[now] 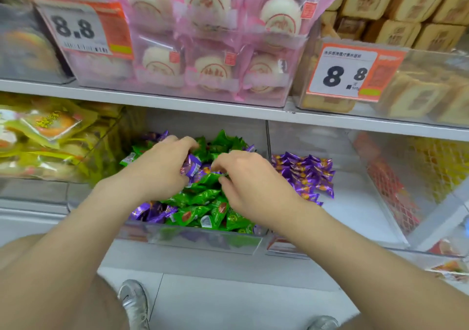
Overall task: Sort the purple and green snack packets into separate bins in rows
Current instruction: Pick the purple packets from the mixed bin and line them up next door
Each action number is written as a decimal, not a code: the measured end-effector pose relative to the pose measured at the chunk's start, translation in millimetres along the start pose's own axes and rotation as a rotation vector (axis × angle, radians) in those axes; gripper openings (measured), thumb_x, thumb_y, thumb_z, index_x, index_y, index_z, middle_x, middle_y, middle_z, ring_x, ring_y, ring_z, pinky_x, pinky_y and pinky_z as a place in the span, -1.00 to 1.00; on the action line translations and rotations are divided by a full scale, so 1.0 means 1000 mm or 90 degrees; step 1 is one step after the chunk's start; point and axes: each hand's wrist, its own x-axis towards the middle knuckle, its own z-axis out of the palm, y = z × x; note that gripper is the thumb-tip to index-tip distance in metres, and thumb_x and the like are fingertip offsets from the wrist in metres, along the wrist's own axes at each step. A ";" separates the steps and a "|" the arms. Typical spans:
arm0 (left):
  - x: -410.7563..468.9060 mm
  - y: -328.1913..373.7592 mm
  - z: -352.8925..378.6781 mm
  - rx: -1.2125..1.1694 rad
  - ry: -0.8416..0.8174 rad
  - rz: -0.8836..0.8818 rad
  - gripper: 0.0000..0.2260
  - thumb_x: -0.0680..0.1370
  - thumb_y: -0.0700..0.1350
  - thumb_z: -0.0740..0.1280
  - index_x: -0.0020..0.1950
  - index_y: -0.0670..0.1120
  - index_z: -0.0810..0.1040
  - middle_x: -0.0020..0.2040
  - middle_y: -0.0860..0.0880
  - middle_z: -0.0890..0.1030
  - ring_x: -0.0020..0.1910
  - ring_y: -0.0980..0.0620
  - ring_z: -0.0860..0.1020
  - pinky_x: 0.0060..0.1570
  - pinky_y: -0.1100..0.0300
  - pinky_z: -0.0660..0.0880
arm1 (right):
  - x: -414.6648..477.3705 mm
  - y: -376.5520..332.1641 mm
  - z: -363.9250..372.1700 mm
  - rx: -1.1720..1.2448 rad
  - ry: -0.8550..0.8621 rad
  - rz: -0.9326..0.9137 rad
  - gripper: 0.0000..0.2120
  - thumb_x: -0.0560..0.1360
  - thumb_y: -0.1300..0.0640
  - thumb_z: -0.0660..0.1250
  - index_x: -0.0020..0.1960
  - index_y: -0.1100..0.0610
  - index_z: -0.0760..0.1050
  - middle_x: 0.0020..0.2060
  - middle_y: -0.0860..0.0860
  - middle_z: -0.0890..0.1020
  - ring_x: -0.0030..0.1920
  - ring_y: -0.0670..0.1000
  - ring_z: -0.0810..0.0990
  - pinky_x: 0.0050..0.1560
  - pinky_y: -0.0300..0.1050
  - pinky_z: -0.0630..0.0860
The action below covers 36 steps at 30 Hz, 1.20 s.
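Left hand (162,170): fingers curled round a purple packet (193,167) over the mixed bin (203,241). Right hand (251,185): fingers pinching a green packet (210,178). Neighbouring bin (355,215): purple rows (304,175)

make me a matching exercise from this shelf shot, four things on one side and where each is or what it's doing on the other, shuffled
Things
1. left hand
2. right hand
3. pink-wrapped round white buns
4. neat rows of purple foil snack packets

Place or state
A. in the clear plastic bin right of the divider
B. pinches a green foil snack packet
C. on the upper white shelf
D. grips a loose purple foil packet

Pairs: 1-D, 2-B, 3-C, 4-A
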 end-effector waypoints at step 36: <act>-0.003 -0.022 -0.009 -0.411 0.083 -0.010 -0.73 0.50 -0.02 0.59 0.17 0.13 0.68 -0.11 0.05 0.76 -0.09 0.02 0.72 0.08 0.03 0.63 | 0.031 0.003 0.011 0.263 0.148 0.214 -0.81 0.53 0.06 0.38 0.13 -0.07 0.57 -0.20 -0.13 0.65 -0.16 -0.09 0.62 -0.04 -0.09 0.56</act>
